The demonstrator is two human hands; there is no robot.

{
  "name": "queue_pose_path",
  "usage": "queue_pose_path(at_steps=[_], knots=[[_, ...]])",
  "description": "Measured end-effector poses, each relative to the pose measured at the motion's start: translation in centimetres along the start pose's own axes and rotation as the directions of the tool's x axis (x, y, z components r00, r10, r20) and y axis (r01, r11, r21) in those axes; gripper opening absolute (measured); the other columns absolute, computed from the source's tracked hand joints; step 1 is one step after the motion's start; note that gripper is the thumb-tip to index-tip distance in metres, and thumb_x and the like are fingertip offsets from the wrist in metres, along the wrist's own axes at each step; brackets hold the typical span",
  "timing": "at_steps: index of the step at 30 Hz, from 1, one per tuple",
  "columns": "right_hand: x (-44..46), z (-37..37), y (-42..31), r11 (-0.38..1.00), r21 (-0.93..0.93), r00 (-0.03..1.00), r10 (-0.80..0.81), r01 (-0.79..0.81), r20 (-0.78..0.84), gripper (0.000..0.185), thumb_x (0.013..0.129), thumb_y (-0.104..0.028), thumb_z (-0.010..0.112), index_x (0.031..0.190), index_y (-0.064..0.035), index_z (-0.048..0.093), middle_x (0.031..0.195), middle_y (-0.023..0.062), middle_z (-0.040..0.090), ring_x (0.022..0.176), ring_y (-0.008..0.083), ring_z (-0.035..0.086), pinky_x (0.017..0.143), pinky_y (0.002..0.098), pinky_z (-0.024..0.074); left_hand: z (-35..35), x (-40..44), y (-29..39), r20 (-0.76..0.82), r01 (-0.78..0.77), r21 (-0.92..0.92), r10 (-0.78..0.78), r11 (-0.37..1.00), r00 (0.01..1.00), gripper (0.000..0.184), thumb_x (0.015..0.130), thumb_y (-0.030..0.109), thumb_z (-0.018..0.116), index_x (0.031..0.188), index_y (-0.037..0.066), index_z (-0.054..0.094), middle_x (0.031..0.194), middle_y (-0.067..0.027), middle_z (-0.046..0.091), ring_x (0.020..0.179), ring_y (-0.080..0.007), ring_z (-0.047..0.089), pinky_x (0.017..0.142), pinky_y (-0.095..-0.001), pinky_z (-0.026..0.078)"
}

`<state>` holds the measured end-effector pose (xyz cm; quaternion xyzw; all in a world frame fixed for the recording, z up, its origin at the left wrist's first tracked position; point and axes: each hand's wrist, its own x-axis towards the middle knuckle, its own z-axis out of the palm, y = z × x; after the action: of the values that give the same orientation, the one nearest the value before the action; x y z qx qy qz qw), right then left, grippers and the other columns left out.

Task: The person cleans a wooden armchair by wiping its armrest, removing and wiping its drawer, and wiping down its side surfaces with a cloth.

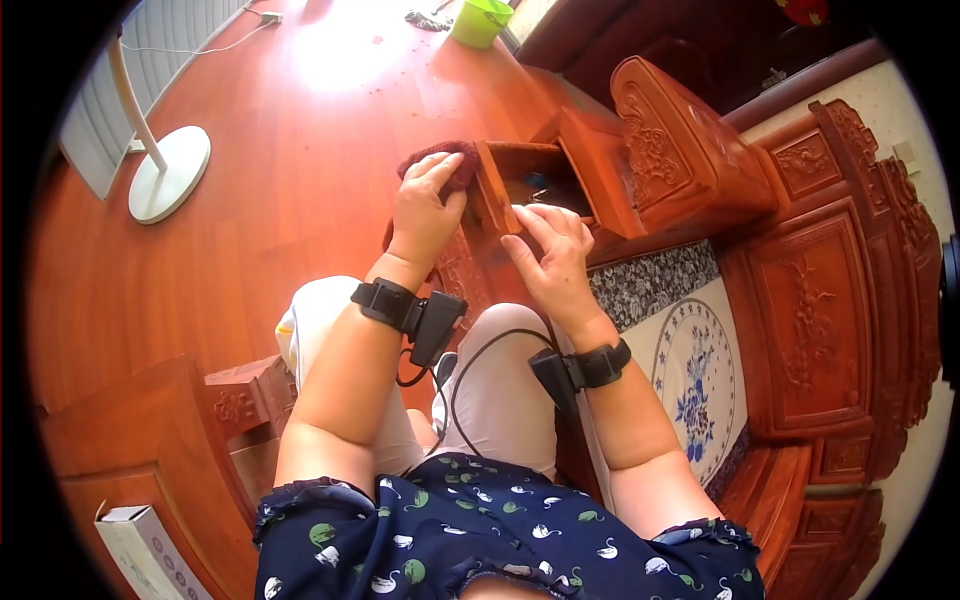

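Note:
A wooden drawer (493,188) stands pulled out from a carved reddish-brown cabinet, with a few small items, one of them blue, inside it. My left hand (428,208) holds a dark red cloth (464,172) against the outer face of the drawer front. Part of the cloth is hidden under the fingers. My right hand (556,258) grips the near end of the drawer front, fingers over the edge and thumb on the near side. Both wrists wear black straps with small boxes and cables.
A carved wooden bench (810,310) with a patterned cushion (655,375) runs along the right. On the wooden floor (270,200) are a white round stand base (172,175) and a green bin (480,22). A white box (150,555) is at lower left.

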<state>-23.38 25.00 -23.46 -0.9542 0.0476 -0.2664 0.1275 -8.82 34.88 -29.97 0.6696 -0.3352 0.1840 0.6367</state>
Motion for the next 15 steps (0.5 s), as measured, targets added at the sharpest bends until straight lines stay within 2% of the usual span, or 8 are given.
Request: queue_pose_path(at_steps=[1, 2, 5, 6, 8, 12, 15], knots=[[0.1, 0.0, 0.1, 1.0, 0.014, 1.0, 0.001, 0.0, -0.013, 0.033, 0.079, -0.024, 0.064, 0.108, -0.0084, 0.062, 0.103, 0.0041, 0.057, 0.104, 0.0209, 0.045, 0.093, 0.0376, 0.0237, -0.1, -0.1, 0.3, -0.007, -0.063, 0.105, 0.064, 0.993, 0.998, 0.033, 0.07, 0.0, 0.058, 0.102, 0.0, 0.062, 0.102, -0.0157, 0.06, 0.095, -0.0329, 0.055, 0.085, -0.0355, 0.045], [0.1, 0.0, 0.3, 1.0, 0.014, 1.0, 0.004, -0.003, -0.014, 0.033, 0.079, -0.024, 0.064, 0.108, -0.0084, 0.062, 0.103, 0.0041, 0.057, 0.104, 0.0209, 0.045, 0.093, 0.0376, 0.0237, -0.2, -0.2, 0.5, -0.004, -0.063, 0.104, 0.064, 0.993, 0.998, 0.033, 0.07, 0.0, 0.058, 0.102, 0.0, 0.062, 0.102, -0.0157, 0.06, 0.095, -0.0329, 0.055, 0.085, -0.0355, 0.045], [0.2, 0.1, 0.8, 0.999, 0.03, 0.999, -0.014, 0.015, -0.036, 0.033, 0.078, -0.025, 0.065, 0.106, -0.0076, 0.062, 0.104, 0.0044, 0.058, 0.103, 0.0208, 0.045, 0.093, 0.0371, 0.0243, -0.9, -0.5, 1.4, 0.113, -0.225, 0.102, 0.214, 0.969, 0.97, 0.033, 0.064, -0.001, 0.057, 0.097, 0.001, 0.061, 0.097, -0.0147, 0.06, 0.093, -0.0337, 0.054, 0.08, -0.0389, 0.047], [0.3, 0.0, 1.1, 1.0, 0.02, 0.999, 0.001, 0.0, -0.034, 0.033, 0.078, -0.024, 0.065, 0.106, -0.0074, 0.063, 0.104, 0.0043, 0.059, 0.104, 0.021, 0.045, 0.093, 0.0371, 0.0244, -1.0, -0.8, 1.8, 0.17, -0.303, 0.091, 0.285, 0.949, 0.943, 0.034, 0.063, -0.002, 0.058, 0.097, 0.001, 0.06, 0.096, -0.0139, 0.059, 0.091, -0.0331, 0.054, 0.08, -0.0385, 0.047], [0.1, -0.4, 1.7, 1.0, 0.013, 0.999, 0.017, -0.017, -0.036, 0.033, 0.078, -0.024, 0.065, 0.106, -0.0073, 0.063, 0.104, 0.0042, 0.059, 0.104, 0.0211, 0.045, 0.093, 0.0371, 0.0245, -1.1, -1.6, 2.9, 0.248, -0.333, 0.023, 0.317, 0.943, 0.915, 0.036, 0.062, -0.003, 0.058, 0.097, 0.0, 0.059, 0.096, -0.0129, 0.058, 0.09, -0.032, 0.054, 0.079, -0.0378, 0.047], [-0.3, -0.8, 2.3, 0.999, 0.038, 1.0, 0.017, -0.016, -0.018, 0.031, 0.079, -0.022, 0.064, 0.106, -0.007, 0.063, 0.104, 0.0043, 0.059, 0.104, 0.0216, 0.045, 0.095, 0.0364, 0.0246, -0.9, -2.8, 3.8, 0.291, -0.394, -0.029, 0.385, 0.919, 0.876, 0.036, 0.061, -0.004, 0.057, 0.097, 0.0, 0.059, 0.095, -0.0099, 0.057, 0.088, -0.0278, 0.055, 0.077, -0.0333, 0.048], [-0.2, -0.8, 2.5, 0.998, 0.068, 1.0, 0.014, -0.013, -0.019, 0.031, 0.08, -0.023, 0.063, 0.106, -0.0069, 0.063, 0.103, 0.0047, 0.058, 0.103, 0.0217, 0.045, 0.095, 0.0363, 0.0252, -1.1, -2.9, 4.6, 0.313, -0.443, 0.01, 0.418, 0.897, 0.853, 0.034, 0.063, -0.002, 0.056, 0.097, 0.0, 0.059, 0.097, -0.0096, 0.056, 0.087, -0.0262, 0.055, 0.077, -0.0322, 0.048]])
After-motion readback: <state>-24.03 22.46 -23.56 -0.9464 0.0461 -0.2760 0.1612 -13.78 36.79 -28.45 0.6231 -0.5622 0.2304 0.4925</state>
